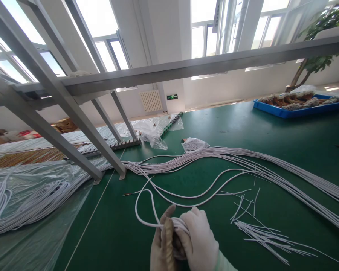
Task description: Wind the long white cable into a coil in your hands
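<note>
My left hand [161, 244] and my right hand [200, 238], both in pale gloves, meet at the near edge of the green table [203, 130]. Between them sits a small wound coil of white cable [180, 224], and both hands are closed around it. The coil's free end [147, 203] loops out to the left and runs away over the table. Beyond it a long bundle of white cables [243, 156] lies across the table from left to right.
Several thin white offcuts [261, 233] lie right of my hands. A clear plastic sheet [31, 195] covers cables at the left. Grey metal frame legs [73, 113] slant down onto the table. A small plastic bag [194, 143] and a blue tray [299, 109] sit farther back.
</note>
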A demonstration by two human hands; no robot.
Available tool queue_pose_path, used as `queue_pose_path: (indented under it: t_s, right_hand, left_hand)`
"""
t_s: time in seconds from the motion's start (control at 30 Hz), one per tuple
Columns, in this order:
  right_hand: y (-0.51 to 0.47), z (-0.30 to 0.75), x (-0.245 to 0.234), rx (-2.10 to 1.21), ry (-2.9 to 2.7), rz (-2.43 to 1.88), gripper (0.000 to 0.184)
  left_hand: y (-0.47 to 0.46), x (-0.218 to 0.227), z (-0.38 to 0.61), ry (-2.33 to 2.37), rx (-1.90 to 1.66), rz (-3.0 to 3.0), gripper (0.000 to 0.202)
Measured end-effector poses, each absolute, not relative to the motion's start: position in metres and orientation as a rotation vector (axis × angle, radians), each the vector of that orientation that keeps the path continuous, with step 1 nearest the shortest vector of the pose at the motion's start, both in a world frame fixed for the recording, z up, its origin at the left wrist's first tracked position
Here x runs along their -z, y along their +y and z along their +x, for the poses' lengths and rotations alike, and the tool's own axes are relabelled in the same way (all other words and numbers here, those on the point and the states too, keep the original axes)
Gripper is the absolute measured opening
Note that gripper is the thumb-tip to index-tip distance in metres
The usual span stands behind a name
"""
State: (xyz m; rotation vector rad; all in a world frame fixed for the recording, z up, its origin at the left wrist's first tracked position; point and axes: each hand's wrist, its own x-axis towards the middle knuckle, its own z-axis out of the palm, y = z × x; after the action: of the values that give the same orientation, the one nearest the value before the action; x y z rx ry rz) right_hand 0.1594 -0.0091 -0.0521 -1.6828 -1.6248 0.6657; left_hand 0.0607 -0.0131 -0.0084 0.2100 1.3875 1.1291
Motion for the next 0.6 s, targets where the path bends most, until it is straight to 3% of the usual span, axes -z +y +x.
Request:
queue_pose_path:
  t_s: [0.1, 0.27, 0.6]
  right_hand:
    - [-0.011, 0.165, 0.046, -0.897, -1.58, -1.462, 0.069]
    - [-0.017, 0.156, 0.048, -1.257, -1.2, -1.243, 0.062]
    - [-0.015, 0.147, 0.051, -1.179, -1.038, -1.381, 0.065]
  left_hand:
    - [-0.011, -0.004, 0.061, 1.316, -1.199, 0.183, 0.031]
    - [-0.014, -0.007, 0.07, 1.343, -1.309, 0.185, 0.019]
    - [-0.021, -0.001, 0.067, 1.416, -1.229, 0.365, 0.018]
